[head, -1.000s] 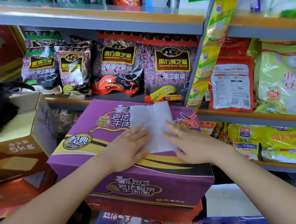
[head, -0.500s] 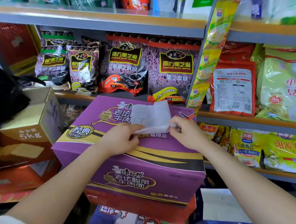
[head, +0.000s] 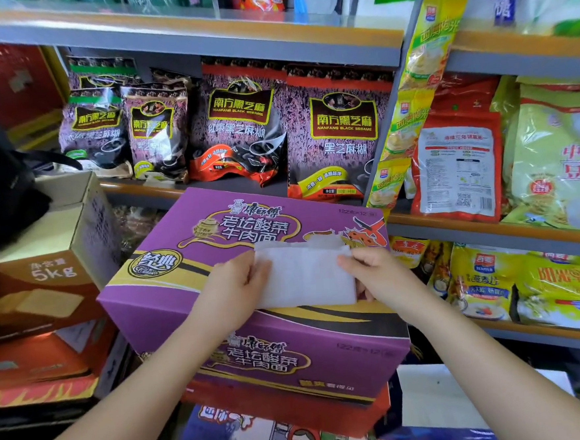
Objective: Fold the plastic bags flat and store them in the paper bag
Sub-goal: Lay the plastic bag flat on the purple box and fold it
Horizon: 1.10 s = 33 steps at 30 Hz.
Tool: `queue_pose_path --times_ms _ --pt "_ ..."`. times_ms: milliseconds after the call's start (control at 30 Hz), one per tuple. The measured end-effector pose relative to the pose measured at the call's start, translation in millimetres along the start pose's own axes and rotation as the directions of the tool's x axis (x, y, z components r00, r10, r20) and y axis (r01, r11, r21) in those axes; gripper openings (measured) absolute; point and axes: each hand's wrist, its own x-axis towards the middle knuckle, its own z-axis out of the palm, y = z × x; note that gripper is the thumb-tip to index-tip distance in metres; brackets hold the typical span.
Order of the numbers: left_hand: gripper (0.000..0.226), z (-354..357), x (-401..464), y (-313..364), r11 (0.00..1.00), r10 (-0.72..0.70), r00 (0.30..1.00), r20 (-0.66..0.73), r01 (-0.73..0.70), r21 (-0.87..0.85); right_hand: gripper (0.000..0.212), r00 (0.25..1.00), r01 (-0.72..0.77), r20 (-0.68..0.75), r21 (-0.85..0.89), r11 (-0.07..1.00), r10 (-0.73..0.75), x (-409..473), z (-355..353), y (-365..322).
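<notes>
Your left hand [head: 238,288] and right hand [head: 371,276] each pinch an end of the plastic bag [head: 306,277], doubling it on the purple box [head: 170,297], a firm surface for creasing.

A folded white plastic bag [head: 306,277] lies on the purple carton [head: 190,288].

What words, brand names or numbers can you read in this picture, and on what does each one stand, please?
"5kg": side of the brown carton.
"NANFANG BLACK SESAME": dark sesame packet on the shelf.
"122" and "12", with unclear marks between them: top of the purple carton.
Chinese brand lettering: the purple carton's top and front.
Chinese characters: yellow oat bags, lower right.
Too small to read: fine print on the red-and-white packet.
</notes>
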Motion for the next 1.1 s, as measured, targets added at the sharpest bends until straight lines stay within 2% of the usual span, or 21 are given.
queue_pose_path --times_ms 100,167,233,333,400,467,500,567,667,700,733,800,900,1000,1100 --pt "0.035 3.4 7.1 -0.9 0.994 -0.026 0.998 -0.052 0.031 0.105 0.039 0.996 -0.020 -0.088 -0.138 0.990 0.008 13.2 6.7 -1.0" --pt "0.028 7.4 12.5 -3.1 0.980 -0.010 0.997 -0.079 0.025 0.199 0.037 0.992 -0.013 -0.127 -0.270 0.963 -0.022 21.4 10.5 -3.6" --pt "0.020 12.2 18.5 -2.6 0.949 -0.012 0.996 -0.089 0.040 0.313 0.027 0.984 -0.040 -0.175 -0.368 0.929 -0.027 32.1 13.5 -4.1" --pt "0.027 16.3 27.9 1.7 0.856 -0.059 0.997 -0.046 0.074 0.512 0.026 0.972 -0.174 -0.223 -0.488 0.855 0.070 49.2 19.0 -2.9" --pt "0.026 19.7 32.2 4.3 0.812 -0.094 0.995 -0.031 0.095 0.576 0.030 0.957 -0.246 -0.266 -0.544 0.802 0.112 55.4 23.2 -4.4" --pt "0.018 20.0 32.9 4.4 0.806 -0.017 0.996 -0.092 0.068 0.587 0.033 0.943 -0.241 -0.329 -0.580 0.778 0.046 56.5 25.8 -5.0" --pt "0.024 20.2 32.6 2.1 0.804 0.027 0.995 -0.101 0.038 0.593 0.033 0.937 -0.216 -0.350 -0.591 0.777 -0.006 56.1 26.6 -4.4" --pt "0.036 22.4 32.8 -7.0 0.791 0.200 0.972 -0.123 -0.086 0.606 0.032 0.925 -0.163 -0.370 -0.597 0.786 -0.089 55.3 27.9 -1.8" --pt "0.038 21.8 33.9 -11.0 0.721 0.440 0.897 0.050 -0.386 0.575 0.029 0.915 -0.149 -0.381 -0.623 0.768 -0.131 58.8 27.9 1.2" --pt "0.043 22.6 33.9 -12.1 0.742 0.434 0.891 0.135 -0.439 0.507 0.028 0.916 -0.155 -0.380 -0.633 0.759 -0.129 60.8 27.7 0.7" --pt "0.052 22.0 34.0 -11.7 0.790 0.379 0.901 0.209 -0.433 0.434 0.027 0.918 -0.161 -0.376 -0.642 0.750 -0.125 62.9 27.5 -0.3" --pt "0.074 23.0 34.7 -17.3 0.869 0.257 0.916 0.307 -0.359 0.341 0.024 0.929 -0.166 -0.354 -0.655 0.737 -0.105 66.2 27.0 -4.0" --pt "0.084 22.8 35.9 -25.2 0.874 0.211 0.930 0.300 -0.317 0.368 0.025 0.943 -0.150 -0.322 -0.630 0.762 -0.080 68.9 23.6 -11.4" --pt "0.093 20.5 35.5 -24.8 0.863 0.189 0.933 0.308 -0.307 0.400 0.029 0.964 -0.120 -0.265 -0.474 0.873 -0.012 71.4 17.6 -16.7" --pt "0.115 18.2 34.5 -22.4 0.859 0.175 0.929 0.327 -0.306 0.410 0.032 0.978 -0.087 -0.206 -0.403 0.911 0.002 79.1 13.0 -16.2"
